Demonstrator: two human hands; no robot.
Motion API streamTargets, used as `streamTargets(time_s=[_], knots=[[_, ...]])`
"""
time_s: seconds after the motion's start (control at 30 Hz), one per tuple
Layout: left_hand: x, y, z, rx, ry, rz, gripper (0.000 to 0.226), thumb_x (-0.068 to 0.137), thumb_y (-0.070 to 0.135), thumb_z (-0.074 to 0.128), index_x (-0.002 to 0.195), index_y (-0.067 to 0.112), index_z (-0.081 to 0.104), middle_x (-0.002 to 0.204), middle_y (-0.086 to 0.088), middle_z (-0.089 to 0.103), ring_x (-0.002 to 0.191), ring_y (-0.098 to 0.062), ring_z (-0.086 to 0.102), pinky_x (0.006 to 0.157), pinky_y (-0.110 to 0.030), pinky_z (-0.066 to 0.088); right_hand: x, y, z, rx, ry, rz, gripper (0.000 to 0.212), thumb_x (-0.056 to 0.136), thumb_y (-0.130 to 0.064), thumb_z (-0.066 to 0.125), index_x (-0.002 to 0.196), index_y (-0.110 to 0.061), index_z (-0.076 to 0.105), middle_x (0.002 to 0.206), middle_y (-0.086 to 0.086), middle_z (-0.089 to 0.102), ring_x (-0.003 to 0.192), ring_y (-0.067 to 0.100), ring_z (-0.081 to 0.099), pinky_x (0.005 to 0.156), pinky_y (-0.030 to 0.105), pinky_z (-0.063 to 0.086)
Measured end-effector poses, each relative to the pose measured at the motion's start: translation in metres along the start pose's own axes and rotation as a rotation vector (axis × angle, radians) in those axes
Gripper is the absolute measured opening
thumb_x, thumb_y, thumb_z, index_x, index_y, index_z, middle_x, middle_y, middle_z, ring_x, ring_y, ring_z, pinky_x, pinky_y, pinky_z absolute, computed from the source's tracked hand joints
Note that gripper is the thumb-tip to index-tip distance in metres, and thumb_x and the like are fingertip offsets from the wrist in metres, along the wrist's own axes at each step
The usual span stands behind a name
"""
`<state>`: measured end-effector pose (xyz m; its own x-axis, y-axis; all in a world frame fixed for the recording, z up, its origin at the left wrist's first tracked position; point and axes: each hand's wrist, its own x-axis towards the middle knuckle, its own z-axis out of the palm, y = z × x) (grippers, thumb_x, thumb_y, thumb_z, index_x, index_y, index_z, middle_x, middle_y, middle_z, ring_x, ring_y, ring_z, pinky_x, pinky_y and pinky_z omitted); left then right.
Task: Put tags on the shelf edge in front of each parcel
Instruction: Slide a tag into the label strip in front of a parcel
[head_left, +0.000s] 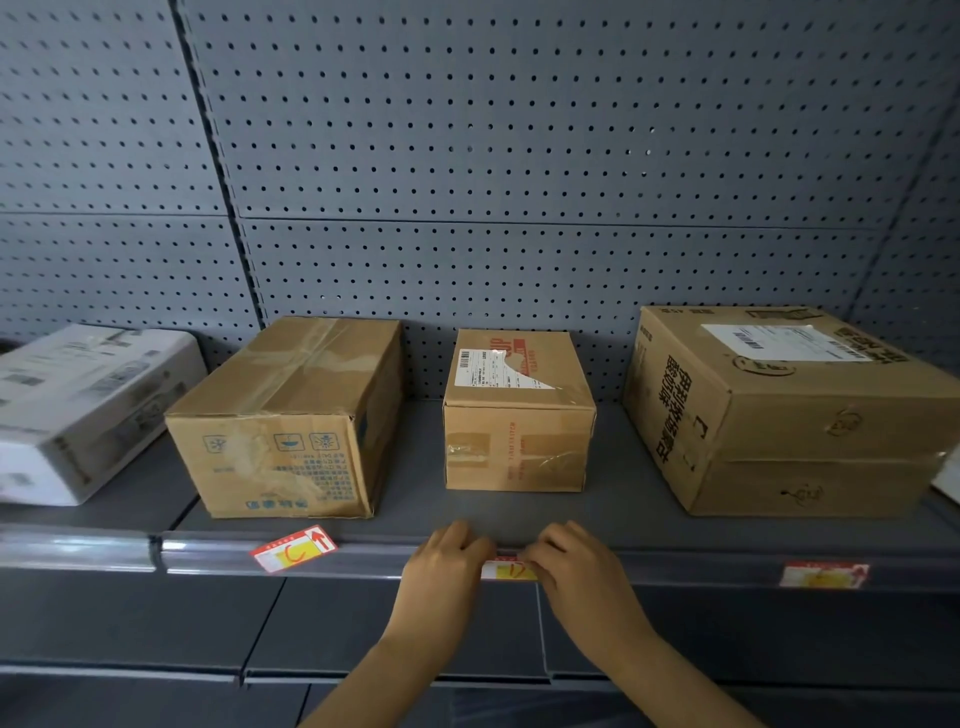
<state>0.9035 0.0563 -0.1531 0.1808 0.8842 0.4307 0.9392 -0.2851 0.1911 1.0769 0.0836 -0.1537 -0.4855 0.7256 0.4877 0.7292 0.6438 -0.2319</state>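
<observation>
— What is seen at the far left of the dark grey metal shelf?

— A white rectangular carton is laid flat there, cut off by the frame's edge. Just beside it a long brown cardboard box sealed with clear tape is set, blue print on its front face. In front of that box a red, white and yellow paper tag is seen on the glossy grey shelf edge strip, tilted rather than seated straight.

— And in the middle?

— A small brown cardboard box with a torn white shipping label is placed well back from the edge. Directly in front of it a second red and yellow paper tag is held against the strip. Its left end is covered by the left hand, fingers curled down over the strip; its right end is pinched by the right hand, fingertips pressed onto the paper. Only the middle of that tag is shown between the two hands.

— What is found to the right?

— A large brown cardboard box with black characters and a white label is set at an angle. Below it a third red and yellow tag is seated in the strip. Behind everything a grey perforated back panel is seen.
</observation>
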Motion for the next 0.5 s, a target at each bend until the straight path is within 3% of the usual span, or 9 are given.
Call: streamTargets(time_s=[0.13,0.27,0.43,0.5], knots=[[-0.002,0.001,0.000,-0.015,0.032,0.003,0.039,0.042,0.005,0.089,0.066,0.021,0.064,0.068,0.002,0.056,0.055,-0.015,0.055,0.045,-0.017,0.026,-0.003,0.001,-0.001,-0.005,-0.019,-0.023,0.022,0.065,-0.007,0.081,0.079,-0.019,0.070,0.073,-0.005,0.056,0.067,0.012,0.052,0.050,0.022,0.043],[-0.018,-0.008,-0.009,-0.070,0.119,0.026,0.030,0.060,0.003,0.080,0.081,0.019,0.066,0.083,0.000,0.060,0.063,-0.016,0.057,0.047,-0.018,0.031,-0.018,0.005,-0.001,-0.016,0.021,-0.106,0.020,0.071,-0.008,0.075,0.087,-0.020,0.071,0.081,-0.006,0.061,0.074,0.012,0.054,0.061,0.024,0.048],[-0.058,-0.041,-0.023,-0.073,0.214,-0.085,0.012,0.078,0.024,0.052,0.084,0.028,0.062,0.088,0.011,0.051,0.065,-0.012,0.056,0.041,-0.025,0.043,-0.036,-0.006,0.025,0.047,0.055,-0.269,0.018,0.077,-0.023,0.055,0.078,-0.026,0.073,0.071,-0.008,0.060,0.075,0.006,0.045,0.072,0.016,0.036],[-0.070,-0.062,-0.035,-0.048,0.254,-0.134,0.012,0.075,0.022,0.055,0.083,0.030,0.060,0.086,0.012,0.051,0.059,-0.013,0.058,0.039,-0.024,0.044,-0.023,-0.030,0.038,0.044,0.039,-0.301,0.019,0.076,-0.027,0.053,0.076,-0.032,0.072,0.071,-0.013,0.059,0.077,0.002,0.044,0.071,0.015,0.037]])
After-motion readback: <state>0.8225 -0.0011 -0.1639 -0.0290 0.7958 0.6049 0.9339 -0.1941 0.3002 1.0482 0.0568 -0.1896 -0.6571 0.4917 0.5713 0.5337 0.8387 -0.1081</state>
